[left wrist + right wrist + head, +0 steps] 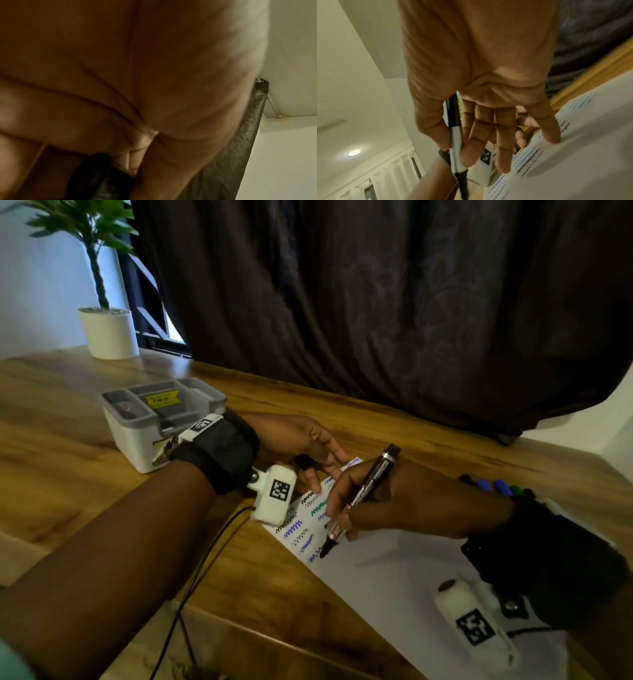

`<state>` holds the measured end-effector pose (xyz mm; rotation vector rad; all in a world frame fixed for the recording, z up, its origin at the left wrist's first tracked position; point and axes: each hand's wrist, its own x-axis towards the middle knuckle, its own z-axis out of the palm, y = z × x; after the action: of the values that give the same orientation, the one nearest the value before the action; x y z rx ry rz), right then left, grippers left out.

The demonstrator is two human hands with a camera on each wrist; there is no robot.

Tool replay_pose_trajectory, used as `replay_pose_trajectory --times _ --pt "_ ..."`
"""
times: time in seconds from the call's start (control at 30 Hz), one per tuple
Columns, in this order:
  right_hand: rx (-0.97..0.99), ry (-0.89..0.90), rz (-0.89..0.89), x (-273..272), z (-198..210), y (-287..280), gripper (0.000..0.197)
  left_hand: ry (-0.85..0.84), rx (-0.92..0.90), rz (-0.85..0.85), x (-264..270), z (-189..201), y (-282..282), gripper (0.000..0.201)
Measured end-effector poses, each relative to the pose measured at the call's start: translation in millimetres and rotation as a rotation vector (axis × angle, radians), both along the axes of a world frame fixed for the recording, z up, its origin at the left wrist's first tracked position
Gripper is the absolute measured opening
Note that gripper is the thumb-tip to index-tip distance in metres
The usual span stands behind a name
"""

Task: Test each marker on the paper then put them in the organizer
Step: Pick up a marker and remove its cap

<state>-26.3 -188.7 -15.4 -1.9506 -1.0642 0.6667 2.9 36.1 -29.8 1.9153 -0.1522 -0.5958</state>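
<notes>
My right hand [337, 515] grips an uncapped black marker [363, 498] like a pen, its tip touching the white paper [394, 577] beside rows of black, blue and green squiggles [301, 529]. In the right wrist view the marker [456, 142] sits between thumb and fingers, and the little finger rests on the paper [582, 155]. My left hand [318, 470] lies on the paper's far corner with a small black cap [305, 462] pinched under it. The cap [101, 175] shows dark and blurred in the left wrist view. The grey-and-white organizer [137, 436] stands left of my left wrist.
Several capped markers [493, 486], blue, green and black, lie on the wooden table [68, 440] behind my right wrist. A potted plant [108, 333] stands at the far left corner. A dark curtain [376, 302] hangs along the table's far edge. A cable [205, 553] trails from my left wrist.
</notes>
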Motion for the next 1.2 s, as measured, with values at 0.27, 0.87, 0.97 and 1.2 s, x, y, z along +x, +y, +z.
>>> replay_pose_trajectory --times 0.27,0.87,0.97,1.2 --pt "-0.050 -0.113 0.019 -0.4 -1.8 -3.8 0.015 0.015 0.002 0.011 1.1 -1.0 1.2 0.035" --pt "-0.097 -0.099 0.045 -1.1 -5.4 -5.6 0.014 0.006 0.010 0.023 1.6 -1.5 2.1 0.035" --pt "-0.106 -0.102 0.057 -1.7 -5.1 -5.6 0.014 0.014 0.008 0.013 3.0 -2.0 2.8 0.034" --pt "-0.069 -0.054 0.014 -1.3 -6.6 -5.2 0.013 0.013 0.022 0.011 4.0 -2.5 3.0 0.034"
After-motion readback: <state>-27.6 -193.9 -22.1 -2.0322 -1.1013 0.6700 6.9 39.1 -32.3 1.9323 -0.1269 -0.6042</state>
